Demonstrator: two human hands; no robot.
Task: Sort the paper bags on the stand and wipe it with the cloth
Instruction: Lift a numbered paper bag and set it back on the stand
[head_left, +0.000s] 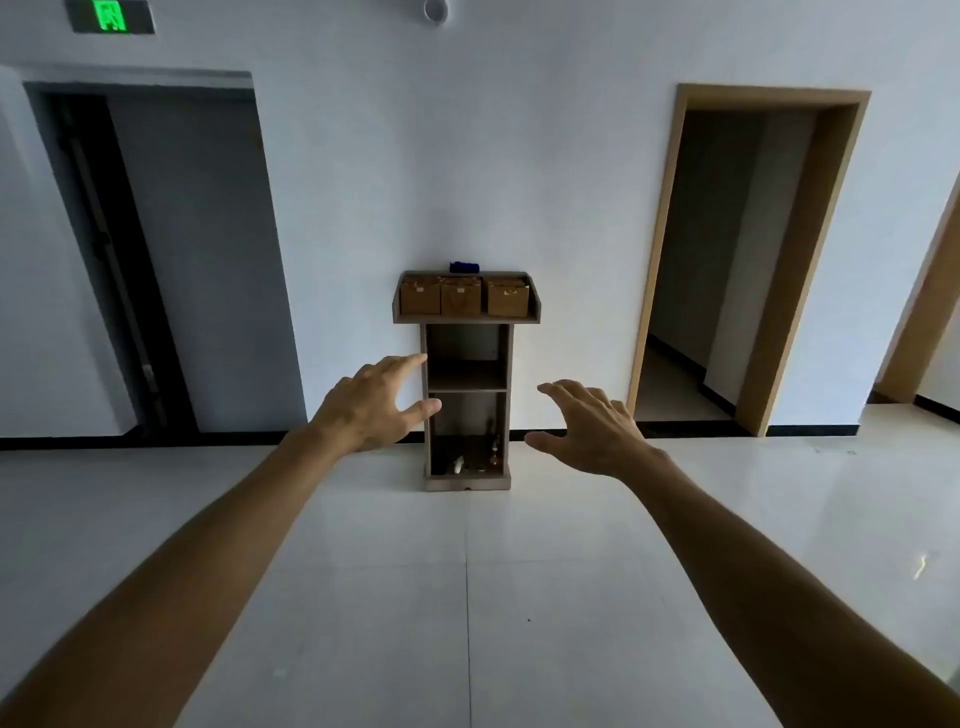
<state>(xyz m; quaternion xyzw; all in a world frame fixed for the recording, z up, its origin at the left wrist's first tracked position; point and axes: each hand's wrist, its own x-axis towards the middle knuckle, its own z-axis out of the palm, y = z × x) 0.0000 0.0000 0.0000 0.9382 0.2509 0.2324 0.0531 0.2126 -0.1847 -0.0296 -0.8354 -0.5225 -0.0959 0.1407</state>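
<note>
The person stands well back from the stand (466, 382), left hand (373, 405) and right hand (589, 428) both stretched forward, fingers spread, holding nothing. Three paper bags (461, 296) sit in a row on its sloped top, the blue cloth (464, 267) on the back ledge. Judged as the approach step: next calls for closing in to reach the bags.

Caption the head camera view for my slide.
Both open hands reach toward brown wooden stand holding three brown paper bags and blue cloth.

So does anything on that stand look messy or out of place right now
Nothing stands out. Three paper bags stand upright in a row on the stand, and the blue cloth sits on its back ledge. Small items lie in the bottom compartment, too dim to identify.
</note>
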